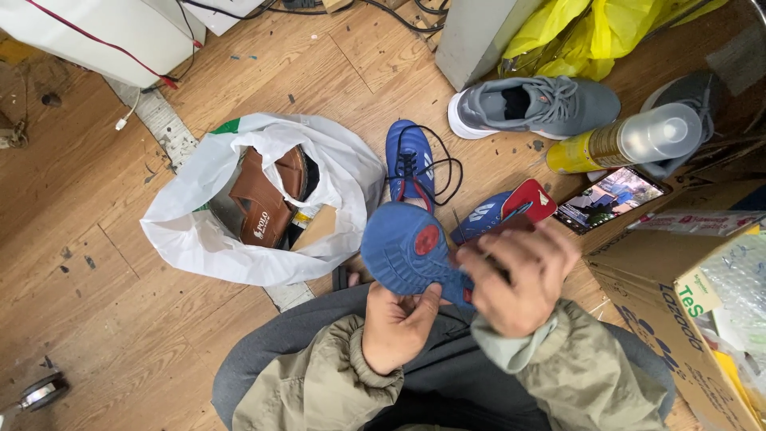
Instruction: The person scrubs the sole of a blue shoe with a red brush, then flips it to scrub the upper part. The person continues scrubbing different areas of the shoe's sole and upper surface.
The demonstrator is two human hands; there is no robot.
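Observation:
I hold a blue sports shoe point(411, 251) upside down over my lap, its blue sole with a red patch facing up. My left hand point(396, 323) grips it from below at the sole's near edge. My right hand point(519, 275) is closed over the shoe's heel end and red-lined upper. A second blue shoe point(409, 160) with loose black laces lies on the wooden floor just beyond.
A white plastic bag point(199, 231) holding brown sandals point(267, 199) lies to the left. A grey sneaker point(531, 106), a yellow spray can point(622, 142), a phone point(610, 197) and a cardboard box point(678, 287) are on the right. A white box and cables sit at the top.

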